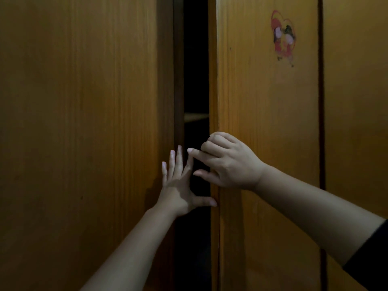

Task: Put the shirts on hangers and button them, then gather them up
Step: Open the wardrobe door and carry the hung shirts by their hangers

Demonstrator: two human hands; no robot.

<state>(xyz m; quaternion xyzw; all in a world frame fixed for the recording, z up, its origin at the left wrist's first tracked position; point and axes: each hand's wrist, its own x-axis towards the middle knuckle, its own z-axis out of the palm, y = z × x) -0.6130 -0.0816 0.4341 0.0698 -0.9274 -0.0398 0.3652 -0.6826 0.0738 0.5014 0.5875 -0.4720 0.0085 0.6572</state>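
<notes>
No shirts or hangers show in this view. I face a wooden wardrobe whose two doors stand slightly apart, with a dark gap point(196, 80) between them. My left hand point(180, 185) is spread with straight fingers against the edge of the left door point(84, 122), and its thumb reaches across the gap to touch the edge of the right door point(262, 101). My right hand point(226, 162) sits at that right door's edge, its fingers curled round the edge, index finger and thumb sticking out over the gap.
A shelf point(196, 117) is faintly visible inside the dark wardrobe. A worn red sticker point(283, 38) is on the right door. A further door panel point(357, 122) lies at the far right. The light is dim.
</notes>
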